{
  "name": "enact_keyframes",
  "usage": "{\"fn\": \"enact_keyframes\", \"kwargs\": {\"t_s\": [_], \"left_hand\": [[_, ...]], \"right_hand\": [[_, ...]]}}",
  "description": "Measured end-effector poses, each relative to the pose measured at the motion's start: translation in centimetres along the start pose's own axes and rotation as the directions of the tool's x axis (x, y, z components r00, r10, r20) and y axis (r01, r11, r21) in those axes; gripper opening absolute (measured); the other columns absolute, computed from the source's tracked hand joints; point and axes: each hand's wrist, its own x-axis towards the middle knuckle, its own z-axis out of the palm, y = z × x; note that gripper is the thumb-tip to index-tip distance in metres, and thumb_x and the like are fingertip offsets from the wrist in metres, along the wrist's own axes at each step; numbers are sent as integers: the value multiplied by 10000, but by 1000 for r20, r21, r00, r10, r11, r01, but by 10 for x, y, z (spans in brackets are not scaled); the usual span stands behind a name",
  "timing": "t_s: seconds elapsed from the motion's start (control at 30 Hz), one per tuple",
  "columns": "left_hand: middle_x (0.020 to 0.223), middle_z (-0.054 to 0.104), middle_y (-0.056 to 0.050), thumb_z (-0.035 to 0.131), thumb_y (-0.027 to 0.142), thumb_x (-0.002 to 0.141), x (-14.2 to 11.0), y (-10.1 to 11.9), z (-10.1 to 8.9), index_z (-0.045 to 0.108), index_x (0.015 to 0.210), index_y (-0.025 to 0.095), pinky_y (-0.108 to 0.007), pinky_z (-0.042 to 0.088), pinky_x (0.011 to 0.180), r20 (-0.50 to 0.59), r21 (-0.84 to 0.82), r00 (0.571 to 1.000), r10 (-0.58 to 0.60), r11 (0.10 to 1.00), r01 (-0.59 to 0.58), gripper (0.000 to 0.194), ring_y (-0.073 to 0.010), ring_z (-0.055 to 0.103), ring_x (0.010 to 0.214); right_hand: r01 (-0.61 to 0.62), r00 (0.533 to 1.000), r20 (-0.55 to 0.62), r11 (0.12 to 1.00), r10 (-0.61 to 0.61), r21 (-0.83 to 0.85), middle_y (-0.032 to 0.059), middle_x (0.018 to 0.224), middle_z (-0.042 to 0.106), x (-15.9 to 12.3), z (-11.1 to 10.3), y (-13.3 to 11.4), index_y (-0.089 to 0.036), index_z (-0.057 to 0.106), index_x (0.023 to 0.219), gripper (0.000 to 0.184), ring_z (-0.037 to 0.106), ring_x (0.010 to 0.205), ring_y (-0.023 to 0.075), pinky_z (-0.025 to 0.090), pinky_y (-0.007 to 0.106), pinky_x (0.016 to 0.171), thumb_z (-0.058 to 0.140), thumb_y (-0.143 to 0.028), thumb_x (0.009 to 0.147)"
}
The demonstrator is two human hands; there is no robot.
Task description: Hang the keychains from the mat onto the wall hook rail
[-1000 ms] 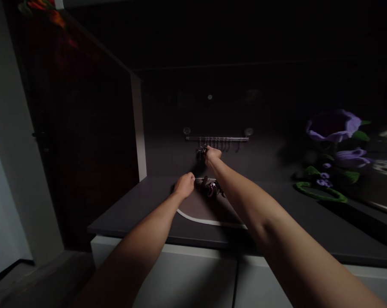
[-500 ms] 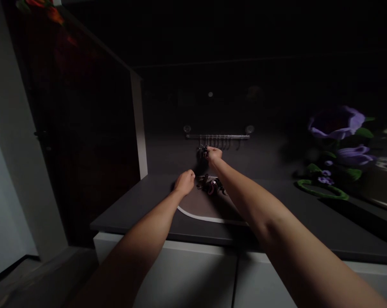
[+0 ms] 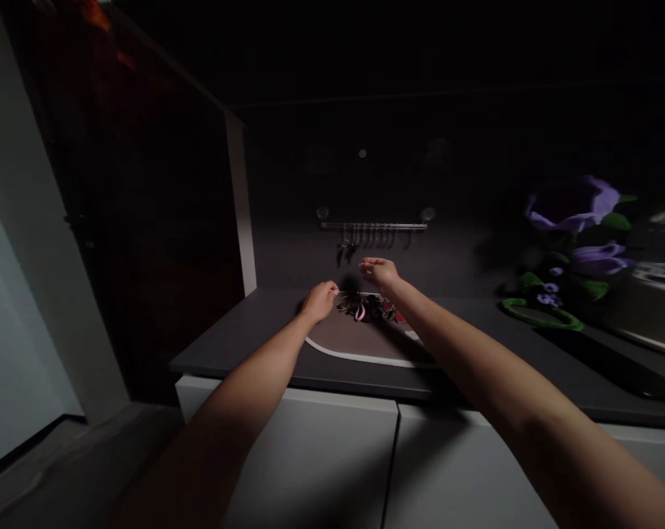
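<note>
My right hand (image 3: 380,272) is in front of the dark back panel, below the hook rail (image 3: 374,226). Its fingers point left, slightly bent and apart, with nothing visible in them. A small bunch of dark keys (image 3: 347,250) hangs from hooks at the rail's left end, apart from that hand. My left hand (image 3: 320,300) is closed by the left side of a brown mat (image 3: 348,344) with a white rim; whatever its curled fingers may hold is hidden. A pile of keys and keyrings (image 3: 369,307), with a pink loop among them, lies on the mat between my hands.
Purple artificial flowers (image 3: 574,206) with a green ring base stand on the counter (image 3: 222,345) at right, beside a shiny metallic vessel (image 3: 652,301). Further bare hooks hang along the rail. White cabinet fronts (image 3: 321,455) are below, and a dark door (image 3: 161,220) is at left.
My right hand has come away from the keys at the rail, moving down and right, and its fingers have loosened. The keys now hang free. My left hand stays near the mat.
</note>
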Motion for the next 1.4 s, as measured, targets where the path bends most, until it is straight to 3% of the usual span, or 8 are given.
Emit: {"fn": "enact_keyframes", "kwargs": {"t_s": [0.17,0.3,0.47,0.67,0.83,1.1,1.2,1.4], "left_hand": [[854,603,-45,462,203,801,-2,3,-1,615,863,163,-245,412,745,49,-8,998,45,999,-45,170,-132,535,786],[863,589,-44,500,238,787,-3,3,1,623,914,168,-248,414,753,88,11,994,72,997,-73,190,-134,534,784],[896,586,-54,547,263,760,-4,0,5,615,1007,166,-248,421,762,184,27,975,122,991,-129,274,-139,539,790],[887,605,-58,524,246,776,-3,-3,8,658,939,189,-267,409,804,239,113,964,114,983,-144,219,-166,538,861],[889,605,-78,480,217,794,-2,-2,7,663,886,162,-281,400,815,197,131,979,59,988,-86,213,-180,537,877],[793,594,-54,474,186,780,2,1,-1,606,741,154,-296,389,796,-5,-153,995,-102,983,100,141,-173,528,823],[707,587,-23,480,200,777,5,5,-2,570,692,159,-290,397,760,1,-447,975,-224,872,201,130,-155,536,737],[772,635,-36,437,211,827,4,14,-13,485,746,165,-312,424,797,165,-879,927,-338,376,293,104,-131,601,733]], "right_hand": [[20,999,34,995,-17,-96,7,627,597,-25,-17,20,-136,573,723,119,511,525,72,409,198,520,587,-53,639],[141,988,86,963,-125,-229,8,653,612,-34,-25,39,-140,599,750,110,537,595,95,441,231,609,588,-92,651],[382,924,194,776,-329,-502,18,694,644,-37,-28,47,-178,640,670,141,562,685,136,427,293,775,598,-50,630],[444,895,290,596,-340,-669,53,788,677,-39,-28,46,-180,670,735,174,602,778,175,421,288,796,565,-51,681],[425,903,352,395,-246,-815,83,980,662,-42,-27,44,-146,648,945,238,595,929,161,404,242,837,488,-112,772],[428,901,367,334,-233,-840,106,1018,652,-43,-24,39,-123,637,989,278,592,955,181,408,242,835,453,-112,780],[431,900,370,335,-232,-838,113,1021,650,-44,-24,37,-114,635,996,287,591,962,180,408,241,837,443,-106,782],[441,895,374,351,-244,-826,114,1014,652,-43,-23,37,-112,637,993,291,590,962,181,411,251,844,443,-97,777]]}}
